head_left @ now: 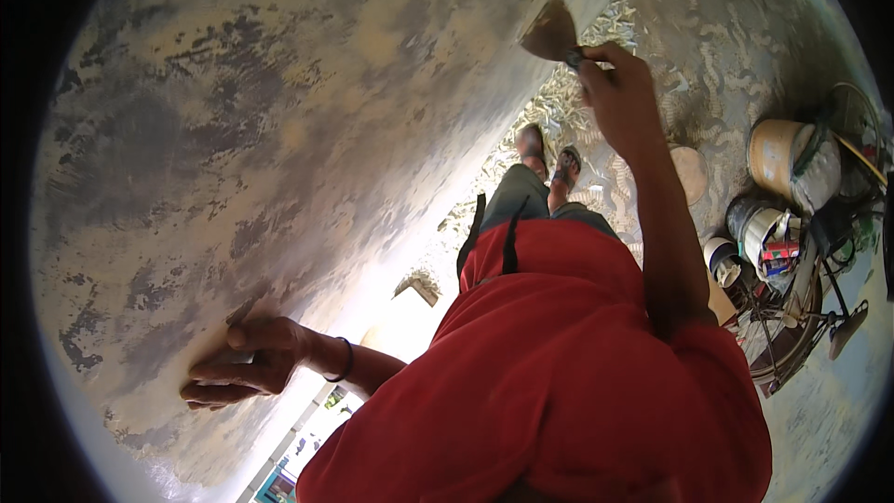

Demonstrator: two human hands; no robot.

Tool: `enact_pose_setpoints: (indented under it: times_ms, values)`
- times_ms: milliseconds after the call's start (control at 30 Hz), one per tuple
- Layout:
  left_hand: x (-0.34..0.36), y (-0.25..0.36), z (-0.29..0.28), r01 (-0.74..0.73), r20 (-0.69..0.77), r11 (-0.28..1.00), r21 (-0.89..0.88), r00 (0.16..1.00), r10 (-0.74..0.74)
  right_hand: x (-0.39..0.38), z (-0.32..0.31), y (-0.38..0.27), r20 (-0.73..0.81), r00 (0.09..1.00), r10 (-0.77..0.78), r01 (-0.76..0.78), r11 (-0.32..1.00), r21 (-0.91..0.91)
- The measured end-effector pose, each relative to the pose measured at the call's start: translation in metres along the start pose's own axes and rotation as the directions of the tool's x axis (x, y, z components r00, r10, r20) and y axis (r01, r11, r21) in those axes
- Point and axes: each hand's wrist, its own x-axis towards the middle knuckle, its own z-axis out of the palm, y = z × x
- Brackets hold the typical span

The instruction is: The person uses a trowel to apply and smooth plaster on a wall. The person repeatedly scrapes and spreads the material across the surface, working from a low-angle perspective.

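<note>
A mottled wall (186, 130), patchy cream and grey, fills the left side of the head view. My right hand (619, 93) grips the dark handle of a wide, brown-stained scraper (549, 34) high in the picture, its blade at or close to the wall's surface. My left hand (247, 363) is lower left against the wall, fingers bent around a thin, flat greyish piece (240, 315) that I cannot make out clearly; part of it is hidden by the thumb.
My feet (549, 163) in sandals stand on ground (698, 47) with pale scraps along the wall's foot. To the right are a tan bucket (778, 158), a white bucket (764, 233) holding assorted items, and a bicycle (801, 317). A small bright object (279, 480) sits at the lower edge.
</note>
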Motion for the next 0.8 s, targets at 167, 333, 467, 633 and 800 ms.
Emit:
enact_pose_setpoints:
  times_ms: [167, 333, 467, 633, 800]
  values:
    - [0.006, 0.001, -0.003, 0.018, 0.029, 1.000, -0.005, 0.999, -0.018, 0.007, 0.033, 0.016, -0.059, 0.993, -0.105, 0.099, 0.990, -0.105]
    - [0.011, 0.007, 0.001, 0.018, 0.012, 0.999, -0.043, 1.000, -0.018, 0.010, 0.031, 0.027, -0.064, 0.994, -0.087, 0.074, 0.979, -0.189]
    - [0.008, 0.000, -0.009, -0.061, 0.100, 0.997, 0.042, 0.993, 0.056, -0.017, 0.008, 0.005, -0.026, 0.998, -0.060, 0.059, 0.997, -0.057]
    - [0.009, 0.008, -0.002, -0.018, 0.092, 1.000, 0.009, 0.996, 0.017, 0.005, 0.026, 0.011, -0.075, 0.987, -0.142, 0.130, 0.981, -0.143]
    - [0.008, 0.002, -0.009, 0.008, 0.107, 0.999, 0.031, 0.994, -0.011, -0.012, 0.004, 0.012, -0.047, 0.995, -0.083, 0.080, 0.995, -0.061]
